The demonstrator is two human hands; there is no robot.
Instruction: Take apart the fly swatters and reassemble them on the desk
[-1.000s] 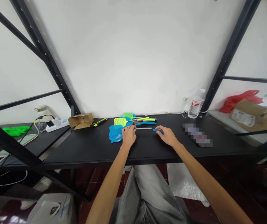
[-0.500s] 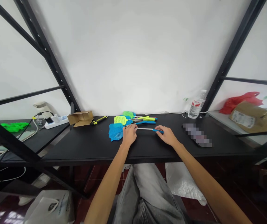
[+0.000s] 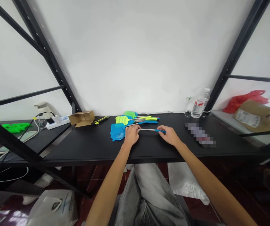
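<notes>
A blue fly swatter (image 3: 118,136) with a metal rod lies level across the front of the pile, its mesh head to the left. My left hand (image 3: 132,134) is closed on the rod near the head, and the hand hides that joint. On the blue handle at the other end, my right hand (image 3: 169,135) is closed with the fingertips. Just behind are several more swatters: a yellow-green swatter (image 3: 122,120), a green swatter (image 3: 130,113) and other blue ones, their handles pointing right.
An open cardboard box (image 3: 82,119) and a black-and-yellow utility knife (image 3: 100,120) lie left on the black table (image 3: 78,144). A water bottle (image 3: 199,105) stands back right, near a blurred-out object (image 3: 201,135). A power strip (image 3: 58,122) is farther left.
My right hand has shifted very slightly right along with the swatter's handle. Both hands keep their hold; the whole view has moved a little.
</notes>
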